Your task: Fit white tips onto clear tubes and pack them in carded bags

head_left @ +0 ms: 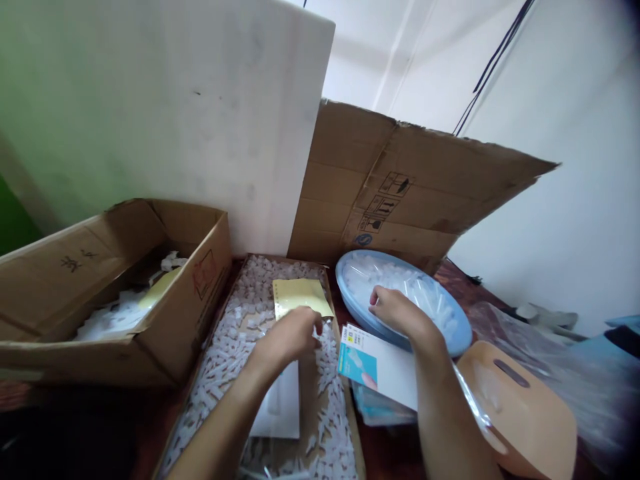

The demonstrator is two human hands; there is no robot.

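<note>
My left hand (295, 331) is over a shallow cardboard tray (306, 393) of many small white plastic pieces (220, 363). Its fingers curl downward just in front of a yellow paper pad (301, 297); whatever they hold is hidden. Below that hand, a white card (280, 407) lies in the tray. My right hand (397, 310) is at the near side of a round blue basin (345, 290) filled with clear plastic bags (425, 293). Its fingers are bent together, their contents indistinct. Under my right forearm lies a white and turquoise printed card (367, 357).
An open cardboard box (185, 300) on the left contains white pieces and something yellow. A cardboard sheet (350, 173) leans behind the basin. On the right are an orange plastic bin (540, 407) and clear plastic sheeting (565, 373). Packaged turquoise cards (383, 407) lie beside the tray.
</note>
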